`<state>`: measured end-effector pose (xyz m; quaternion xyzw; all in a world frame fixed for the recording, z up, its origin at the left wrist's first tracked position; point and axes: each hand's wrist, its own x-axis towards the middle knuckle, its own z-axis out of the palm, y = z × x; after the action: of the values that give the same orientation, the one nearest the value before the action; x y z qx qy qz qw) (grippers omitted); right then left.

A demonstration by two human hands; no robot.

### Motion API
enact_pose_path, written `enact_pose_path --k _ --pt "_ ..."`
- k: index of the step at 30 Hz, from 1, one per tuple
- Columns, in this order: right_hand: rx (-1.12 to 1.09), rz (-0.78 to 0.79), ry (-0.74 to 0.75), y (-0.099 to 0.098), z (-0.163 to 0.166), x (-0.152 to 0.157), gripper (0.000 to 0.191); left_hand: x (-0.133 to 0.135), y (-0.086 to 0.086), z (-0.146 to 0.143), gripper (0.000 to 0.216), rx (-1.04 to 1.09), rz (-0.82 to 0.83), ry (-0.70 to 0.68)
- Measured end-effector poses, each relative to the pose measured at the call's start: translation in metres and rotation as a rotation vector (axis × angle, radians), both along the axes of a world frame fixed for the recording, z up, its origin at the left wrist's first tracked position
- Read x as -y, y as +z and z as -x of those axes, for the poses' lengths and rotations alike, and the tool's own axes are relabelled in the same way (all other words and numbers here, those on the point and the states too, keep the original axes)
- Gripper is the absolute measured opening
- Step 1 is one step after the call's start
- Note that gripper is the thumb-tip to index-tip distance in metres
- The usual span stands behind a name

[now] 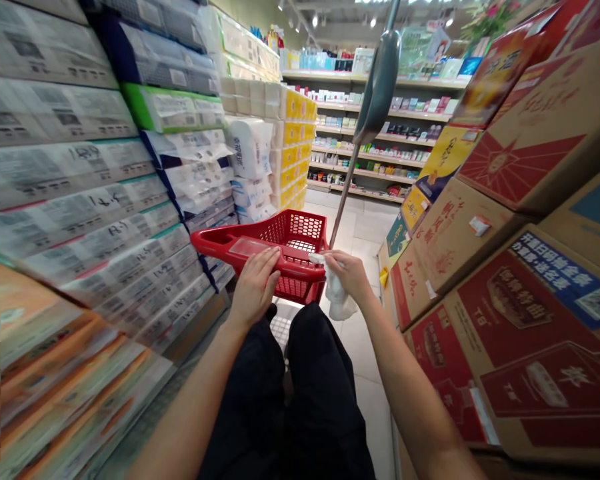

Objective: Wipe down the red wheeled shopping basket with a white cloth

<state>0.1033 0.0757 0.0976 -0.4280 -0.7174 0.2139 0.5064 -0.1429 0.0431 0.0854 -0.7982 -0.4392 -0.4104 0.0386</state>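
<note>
A red plastic shopping basket (pixel 300 230) with perforated walls stands tilted in front of my knees. My left hand (pixel 255 280) lies over its broad handle rim, fingers close together on the clear panel and thumb at the near side. My right hand (pixel 347 270) pinches a crumpled white cloth (pixel 339 300) at the right end of that rim. Part of the cloth touches the red plastic; the rest hangs below my fingers. Just beyond my right hand, a thin metal pole (pixel 347 180) rises with a dark grey oval piece on it. Its lower end is hidden.
Stacked packs of paper (pixel 105 173) line the left side, with toilet rolls (pixel 295 140) farther on. Cardboard cartons (pixel 520 300) rise close on the right. Shelves of small goods (pixel 405 140) cross the back. Pale floor tiles (pixel 375 227) run between the stacks.
</note>
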Motion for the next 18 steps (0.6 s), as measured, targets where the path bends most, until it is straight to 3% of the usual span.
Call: enact_pose_path --k 3,9,14,18 --pt "-0.02 0.031 -0.096 0.001 0.007 -0.003 0.025 -0.003 -0.001 -0.003 0.049 -0.007 0.006 0.002" --pt "0.28 -0.209 -0.391 0.0 0.054 0.036 0.027 -0.001 -0.004 -0.009 0.052 -0.006 0.007 -0.004" --pt "0.685 -0.18 -0.414 0.014 0.096 0.031 0.021 -0.002 -0.003 -0.012 0.053 -0.006 0.012 0.008" --pt "0.705 -0.218 -0.393 0.013 0.101 0.028 0.019 -0.003 -0.004 -0.011 0.053 -0.005 0.014 0.001"
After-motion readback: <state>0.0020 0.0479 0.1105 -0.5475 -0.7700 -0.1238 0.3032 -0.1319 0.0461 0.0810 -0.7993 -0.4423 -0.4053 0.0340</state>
